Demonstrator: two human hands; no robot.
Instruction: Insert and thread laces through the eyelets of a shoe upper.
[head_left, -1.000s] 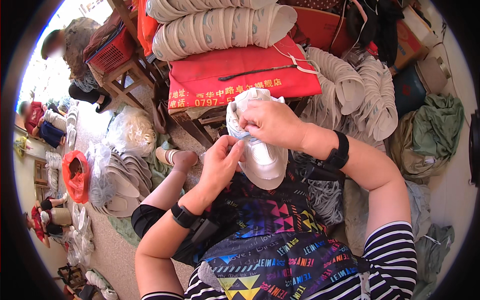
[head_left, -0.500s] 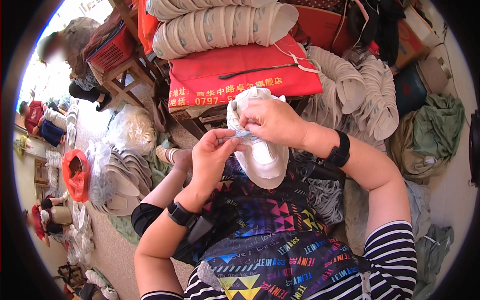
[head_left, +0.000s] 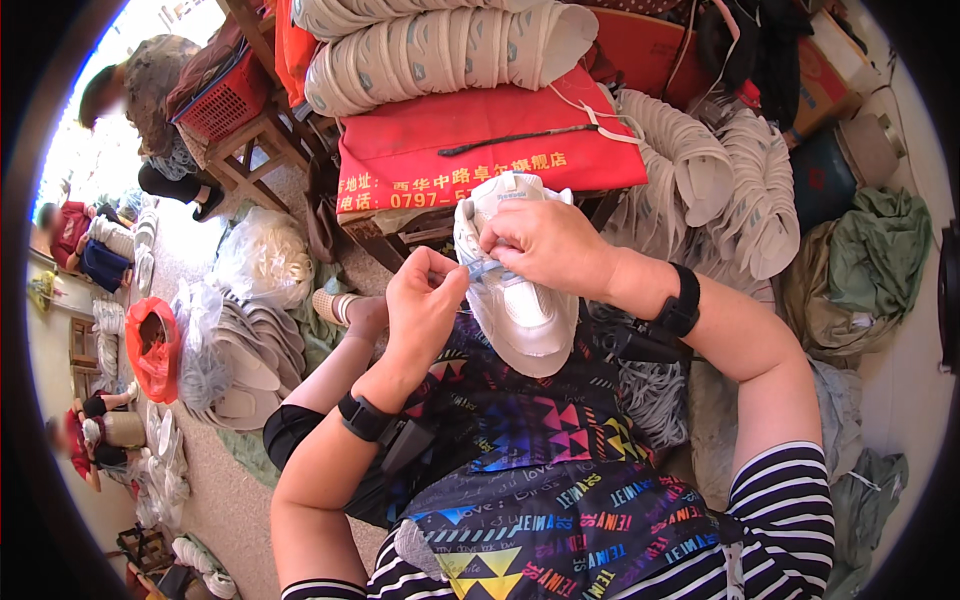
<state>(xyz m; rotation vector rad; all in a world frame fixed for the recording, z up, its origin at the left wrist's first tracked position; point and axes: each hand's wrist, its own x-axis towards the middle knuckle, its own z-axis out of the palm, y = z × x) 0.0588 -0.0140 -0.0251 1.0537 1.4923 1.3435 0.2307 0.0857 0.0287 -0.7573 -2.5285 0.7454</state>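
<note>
A white shoe upper rests at my lap, its rounded toe toward me and its tongue toward the red-covered bench. Across its lacing area runs a flat light-blue shoelace. My left hand is at the upper's left edge, thumb and forefinger pinched on the lace where it comes out at the side. Over the middle of the upper lies my right hand, its fingers curled and closed at the lace; their tips are partly hidden.
A red cloth covers the bench ahead, with a dark thin tool on it. Stacked white uppers lie behind, and more uppers are heaped to the right. Bundled laces hang by my right side. Other people sit far left.
My left hand has shifted slightly left and up, and its fingers have drawn closer together. My right hand and the shoe upper have hardly moved.
</note>
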